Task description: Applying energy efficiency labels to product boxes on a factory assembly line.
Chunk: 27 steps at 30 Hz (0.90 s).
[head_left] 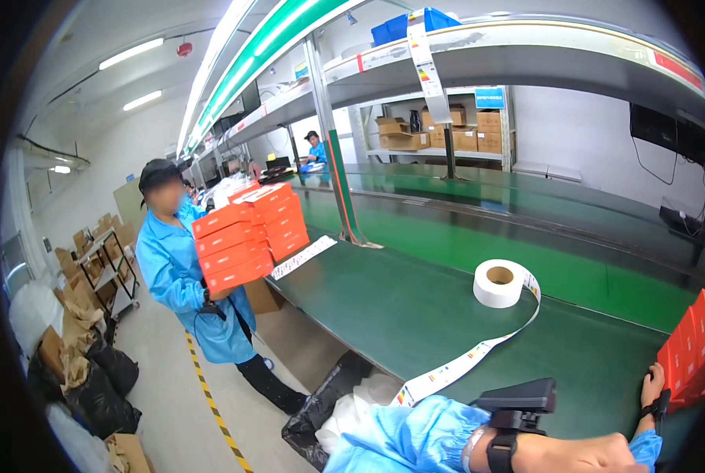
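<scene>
My left forearm, in a blue sleeve, crosses the bottom of the view with a black device strapped to its wrist. My left hand [585, 455] is bent over at the lower edge; its fingers are hidden. Far to the right, my right hand [651, 388] presses its fingers against the near left side of a stack of orange boxes [688, 351]. A black strap circles that wrist. Left of the boxes, a roll of printed labels [497, 284] stands on the green work surface [384, 303], its loose strip curling toward my left sleeve.
At left, a person in a blue coat [167, 252] carries stacked orange boxes [230, 244] beside the bench. A label strip [305, 258] lies at the bench edge. Below is a black-lined bin [309, 430]. A shelf [526, 47] runs overhead on a metal post [333, 150].
</scene>
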{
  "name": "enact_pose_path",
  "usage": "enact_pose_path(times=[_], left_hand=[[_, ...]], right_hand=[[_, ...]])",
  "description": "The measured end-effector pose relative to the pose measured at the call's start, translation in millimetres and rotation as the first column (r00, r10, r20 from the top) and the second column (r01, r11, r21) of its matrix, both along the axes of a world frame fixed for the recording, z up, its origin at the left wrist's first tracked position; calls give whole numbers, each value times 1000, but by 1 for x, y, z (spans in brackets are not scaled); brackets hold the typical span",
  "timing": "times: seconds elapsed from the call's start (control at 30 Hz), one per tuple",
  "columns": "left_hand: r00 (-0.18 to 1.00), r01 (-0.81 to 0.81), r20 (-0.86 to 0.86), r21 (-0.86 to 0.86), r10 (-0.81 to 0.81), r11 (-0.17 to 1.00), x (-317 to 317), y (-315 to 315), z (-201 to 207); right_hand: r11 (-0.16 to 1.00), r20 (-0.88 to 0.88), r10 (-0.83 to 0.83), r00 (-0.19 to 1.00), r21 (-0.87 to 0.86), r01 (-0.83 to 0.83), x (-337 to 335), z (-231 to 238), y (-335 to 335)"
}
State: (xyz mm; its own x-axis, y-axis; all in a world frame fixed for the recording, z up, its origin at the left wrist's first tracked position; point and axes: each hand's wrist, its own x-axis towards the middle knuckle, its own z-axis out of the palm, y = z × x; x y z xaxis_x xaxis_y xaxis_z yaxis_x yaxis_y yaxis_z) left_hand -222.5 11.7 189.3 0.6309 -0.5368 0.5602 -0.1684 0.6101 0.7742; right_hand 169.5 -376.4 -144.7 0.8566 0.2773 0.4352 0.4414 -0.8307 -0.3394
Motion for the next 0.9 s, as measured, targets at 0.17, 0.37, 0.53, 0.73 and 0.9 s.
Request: enact_pose_path(times=[0.17, 0.37, 0.53, 0.73, 0.9], left_hand=[[819, -573, 337, 455, 464, 682, 19, 60, -100], [492, -775, 576, 631, 653, 27, 19, 83, -187], [333, -620, 801, 583, 497, -525, 34, 107, -222], [253, -679, 834, 514, 490, -525, 25, 114, -212], [242, -698, 816, 522, 525, -490, 4, 111, -208]], right_hand=[[998, 13, 60, 998, 16, -60, 4, 16, 24], [989, 84, 130, 988, -82, -123, -7, 95, 105], [951, 19, 177, 984, -261, -166, -54, 134, 177], [946, -19, 126, 992, -300, -126, -97, 164, 188], [932, -45, 62, 997, -355, -74, -131, 176, 189]])
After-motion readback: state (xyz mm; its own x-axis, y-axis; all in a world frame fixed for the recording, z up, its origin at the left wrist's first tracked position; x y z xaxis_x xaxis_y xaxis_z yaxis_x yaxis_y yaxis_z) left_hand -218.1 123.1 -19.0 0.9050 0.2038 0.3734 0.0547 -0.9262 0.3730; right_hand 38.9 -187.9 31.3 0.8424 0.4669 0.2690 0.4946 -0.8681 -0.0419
